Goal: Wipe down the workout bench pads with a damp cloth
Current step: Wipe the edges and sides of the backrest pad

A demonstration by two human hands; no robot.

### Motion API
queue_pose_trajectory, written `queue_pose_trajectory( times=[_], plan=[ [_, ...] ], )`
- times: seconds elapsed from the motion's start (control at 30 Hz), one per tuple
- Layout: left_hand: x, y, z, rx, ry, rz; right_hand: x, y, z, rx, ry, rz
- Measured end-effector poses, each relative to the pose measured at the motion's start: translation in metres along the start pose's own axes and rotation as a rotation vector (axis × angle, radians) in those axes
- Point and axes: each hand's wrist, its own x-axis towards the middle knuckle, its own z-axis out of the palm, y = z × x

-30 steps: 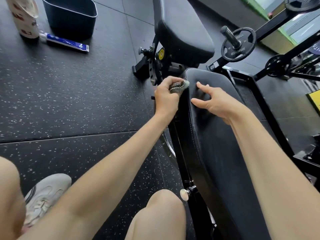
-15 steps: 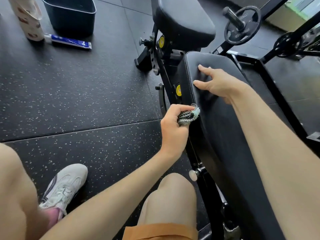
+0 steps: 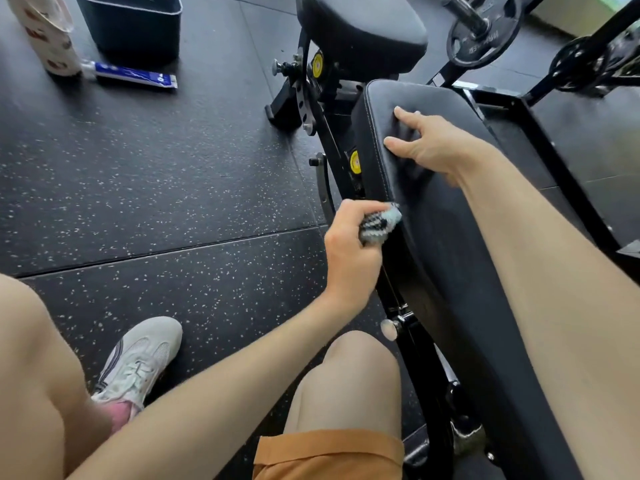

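A long black back pad [image 3: 450, 244] of the workout bench runs from the centre towards the lower right. Beyond it sits the black seat pad [image 3: 360, 26]. My left hand [image 3: 349, 251] grips a bunched black-and-white patterned cloth [image 3: 379, 225] and holds it against the pad's left side edge. My right hand [image 3: 433, 147] rests on top of the pad near its far end, fingers spread and slightly bent.
On the speckled rubber floor at the top left stand a dark bin [image 3: 128, 26], a white bottle [image 3: 45, 36] and a blue tube [image 3: 135, 76]. The bench frame with knobs [image 3: 311, 95] lies left of the pads. A weight plate [image 3: 481, 32] hangs on a rack at the top right.
My left hand has slid the cloth down the pad's left edge, from its far end towards me. My right hand has stayed near the far end of the pad.
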Motion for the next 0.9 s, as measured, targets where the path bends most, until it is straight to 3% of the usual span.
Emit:
queue_pose_trajectory(
  times=[0.13,0.37,0.5,0.7,0.9],
  plan=[
    [0.045,-0.015,0.007,0.034,0.071,-0.156,-0.003,0.001,0.000,-0.012,0.007,0.006],
    [-0.008,-0.008,0.002,0.084,0.061,-0.041,-0.006,0.002,0.002,-0.025,0.015,0.002],
    [0.049,-0.020,0.005,0.195,0.049,-0.231,-0.008,0.005,0.002,-0.039,0.041,0.005],
    [-0.016,-0.015,0.000,0.262,-0.034,0.047,-0.006,0.003,0.002,-0.055,0.041,0.013],
    [0.060,-0.021,0.003,0.358,-0.017,-0.120,-0.009,-0.003,0.003,-0.063,0.045,0.041]
  ],
)
